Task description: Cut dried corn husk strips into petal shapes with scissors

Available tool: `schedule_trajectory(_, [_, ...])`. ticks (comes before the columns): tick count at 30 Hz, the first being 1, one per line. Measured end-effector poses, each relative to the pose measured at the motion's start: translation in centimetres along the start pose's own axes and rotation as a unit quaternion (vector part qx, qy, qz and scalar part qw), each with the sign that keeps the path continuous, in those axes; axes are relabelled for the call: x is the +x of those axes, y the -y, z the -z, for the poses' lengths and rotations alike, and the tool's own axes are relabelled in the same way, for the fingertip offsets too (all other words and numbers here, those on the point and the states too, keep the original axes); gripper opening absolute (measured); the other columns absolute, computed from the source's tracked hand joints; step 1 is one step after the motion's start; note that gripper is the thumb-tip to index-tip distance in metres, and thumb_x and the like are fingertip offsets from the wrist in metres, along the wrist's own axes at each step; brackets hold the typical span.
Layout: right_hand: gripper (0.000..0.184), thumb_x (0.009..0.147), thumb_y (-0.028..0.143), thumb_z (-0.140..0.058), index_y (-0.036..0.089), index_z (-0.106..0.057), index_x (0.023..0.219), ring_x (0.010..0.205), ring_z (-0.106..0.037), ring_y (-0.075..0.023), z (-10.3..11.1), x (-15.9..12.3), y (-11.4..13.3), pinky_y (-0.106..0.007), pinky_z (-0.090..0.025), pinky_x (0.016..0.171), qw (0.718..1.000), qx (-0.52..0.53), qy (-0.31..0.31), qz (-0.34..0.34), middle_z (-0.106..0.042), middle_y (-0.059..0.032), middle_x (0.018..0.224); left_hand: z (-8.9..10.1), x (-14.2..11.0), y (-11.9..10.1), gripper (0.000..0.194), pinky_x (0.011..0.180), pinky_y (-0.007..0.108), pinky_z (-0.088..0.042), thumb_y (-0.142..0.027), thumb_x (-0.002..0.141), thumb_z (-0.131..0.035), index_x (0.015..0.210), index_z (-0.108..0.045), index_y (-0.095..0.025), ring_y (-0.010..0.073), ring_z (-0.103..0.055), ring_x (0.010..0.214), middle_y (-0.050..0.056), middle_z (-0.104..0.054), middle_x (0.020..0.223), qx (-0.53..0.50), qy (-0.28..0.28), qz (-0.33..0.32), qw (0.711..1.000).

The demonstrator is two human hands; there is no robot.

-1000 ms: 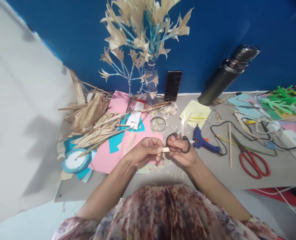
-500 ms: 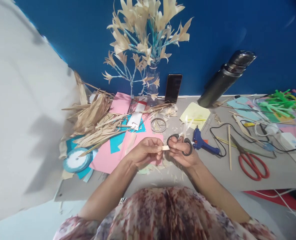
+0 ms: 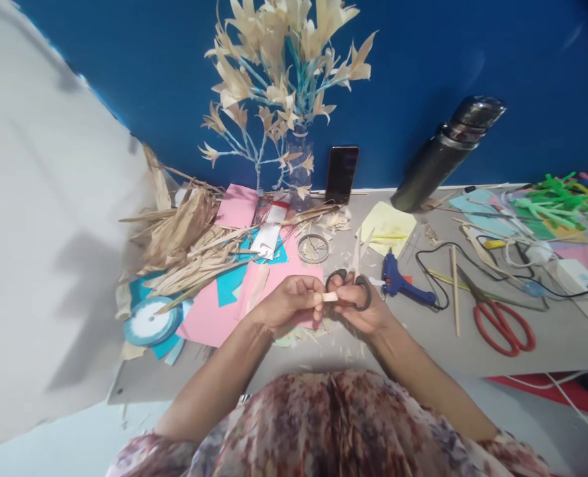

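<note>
Scissors (image 3: pixel 363 293) in our right hand (image 3: pixel 368 317), pale strip (image 3: pixel 330 297) in our left hand (image 3: pixel 292 303)

We take our hands as the clock's centre, with 12 o'clock toward the blue wall (image 3: pixel 413 73). Our left thumb and fingertips pinch together on one end of the strip, which sticks out toward 3 o'clock, between our hands. Our right hand is half curled, with thumb and fingers through the black handles; the blades point to about 12 o'clock. The strip's free end lies right by our right fingertips, and we cannot tell whether they touch it.

On the grey table (image 3: pixel 398 351) we have a blue glue gun (image 3: pixel 404 289) near 3 o'clock, with a thin stick (image 3: pixel 455 291) and red-handled scissors (image 3: pixel 503 326) farther out. Yellow paper (image 3: pixel 381 217) lies at 1 o'clock, and a flask (image 3: pixel 437 162) leans beyond it. At 12 we see a phone (image 3: pixel 342 175) propped up. A ring (image 3: pixel 299 252) lies toward 11, dry leaves (image 3: pixel 182 225) are heaped at 10, and a ribbon roll (image 3: pixel 169 328) lies at 9.
</note>
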State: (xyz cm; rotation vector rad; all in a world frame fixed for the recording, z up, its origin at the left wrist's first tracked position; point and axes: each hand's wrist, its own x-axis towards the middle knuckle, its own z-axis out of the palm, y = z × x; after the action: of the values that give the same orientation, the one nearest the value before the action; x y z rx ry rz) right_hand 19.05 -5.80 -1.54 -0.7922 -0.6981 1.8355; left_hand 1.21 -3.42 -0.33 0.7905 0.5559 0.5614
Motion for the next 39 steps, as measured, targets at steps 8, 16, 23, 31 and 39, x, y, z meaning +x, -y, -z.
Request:
schedule_trajectory(8, [0.029, 0.064, 0.032, -0.082, 0.017, -0.064, 0.08, 0.052, -0.043, -0.0085, 0.5, 0.0, -0.5, -0.023, -0.032, 0.05, 0.987, -0.115, -0.07, 0.085, -0.059, 0.0012, 0.067, 0.9, 0.4, 0.0, 0.021, 0.052, 0.028, -0.048, -0.023, 0.069, -0.078, 0.072, -0.061, -0.011, 0.0129, -0.055, 0.047, 0.002, -0.06, 0.053, -0.005, -0.046, -0.007, 0.999])
schedule_trajectory(16, [0.025, 0.064, 0.029, -0.08, 0.017, -0.06, 0.075, 0.049, -0.039, -0.0081, -0.2, 0.5, -1.1, -0.022, -0.028, 0.047, 0.981, -0.075, -0.14, 0.114, -0.053, 0.0042, 0.062, 0.3, 0.4, -0.4, 0.021, 0.053, 0.026, -0.049, -0.024, 0.07, -0.076, 0.074, -0.059, -0.012, 0.0114, -0.056, 0.052, 0.002, -0.061, 0.064, -0.081, -0.091, -0.039, 0.992])
schedule_trajectory(23, [0.024, 0.068, 0.03, -0.076, 0.019, -0.058, 0.079, 0.05, -0.041, -0.0088, -0.3, 0.6, -1.5, -0.022, -0.03, 0.047, 0.96, -0.104, -0.207, 0.158, -0.052, 0.0052, 0.062, -0.2, 1.1, 1.2, 0.025, 0.046, 0.022, -0.044, -0.024, 0.071, -0.078, 0.081, -0.059, -0.013, 0.0096, -0.055, 0.051, 0.002, -0.064, 0.071, -0.08, -0.12, -0.07, 0.987])
schedule_trajectory(31, [0.023, 0.071, 0.03, -0.077, 0.018, -0.059, 0.079, 0.049, -0.046, -0.0098, -0.9, 0.1, -1.9, -0.021, -0.034, 0.046, 0.956, -0.184, -0.194, 0.118, -0.054, 0.005, 0.057, -1.0, 1.3, 1.5, 0.023, 0.046, 0.02, -0.041, -0.026, 0.071, -0.078, 0.078, -0.058, -0.015, 0.0092, -0.053, 0.047, -0.002, -0.059, 0.057, -0.083, -0.189, -0.098, 0.974])
schedule_trajectory(39, [0.024, 0.072, 0.033, -0.078, 0.018, -0.061, 0.081, 0.051, -0.048, -0.0099, -1.0, -0.2, -1.9, -0.021, -0.037, 0.047, 0.968, -0.175, -0.15, 0.098, -0.057, 0.0035, 0.061, -0.4, 1.0, 1.5, 0.012, 0.05, 0.021, -0.041, -0.018, 0.072, -0.07, 0.071, -0.059, -0.014, 0.0094, -0.053, 0.049, 0.001, -0.061, 0.058, -0.024, -0.188, -0.105, 0.976])
